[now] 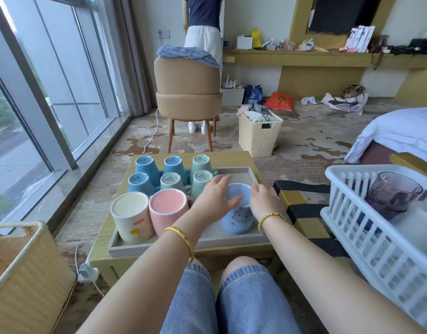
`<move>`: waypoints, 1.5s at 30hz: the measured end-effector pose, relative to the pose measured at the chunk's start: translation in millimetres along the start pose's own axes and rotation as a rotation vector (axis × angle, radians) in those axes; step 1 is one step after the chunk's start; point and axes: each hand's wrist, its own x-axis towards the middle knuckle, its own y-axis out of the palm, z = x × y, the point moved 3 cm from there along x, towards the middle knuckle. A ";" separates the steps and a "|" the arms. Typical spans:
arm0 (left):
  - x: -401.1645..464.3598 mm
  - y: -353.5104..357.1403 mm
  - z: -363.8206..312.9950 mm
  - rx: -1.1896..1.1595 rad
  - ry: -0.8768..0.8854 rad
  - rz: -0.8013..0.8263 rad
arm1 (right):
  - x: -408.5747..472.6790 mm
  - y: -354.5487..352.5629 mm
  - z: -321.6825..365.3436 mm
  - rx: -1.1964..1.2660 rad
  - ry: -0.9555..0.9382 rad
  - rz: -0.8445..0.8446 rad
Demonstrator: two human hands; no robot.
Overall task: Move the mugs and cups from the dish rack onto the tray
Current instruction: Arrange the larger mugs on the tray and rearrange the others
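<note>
A grey tray (pixel 231 239) lies on a low wooden table. Upside down on it stand a cream mug (pixel 131 216), a pink mug (pixel 169 210), and behind them several blue and green cups (pixel 174 173). A light blue mug (pixel 239 213) with a cat picture stands upside down at the tray's right. My left hand (pixel 213 197) rests on its base and left side. My right hand (pixel 262 200) touches its right side. A purple glass cup (pixel 392 195) remains in the white dish rack (pixel 366 227) to the right.
A woven basket (pixel 22 263) stands at the near left by the window. A tan chair (pixel 187 88) and a wicker hamper (pixel 258 136) are beyond the table. A bed (pixel 400 131) is at the right. A person stands at the far wall.
</note>
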 end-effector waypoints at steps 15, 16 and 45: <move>-11.4 6.4 -0.7 0.444 0.107 0.024 | -8.3 10.4 -6.9 0.284 -0.013 0.298; -12.5 3.1 1.6 0.468 0.101 0.025 | -10.5 13.4 -3.6 0.283 -0.029 0.306; -26.3 -27.2 31.2 0.425 -0.025 0.066 | -39.6 43.9 -15.4 0.454 0.328 0.028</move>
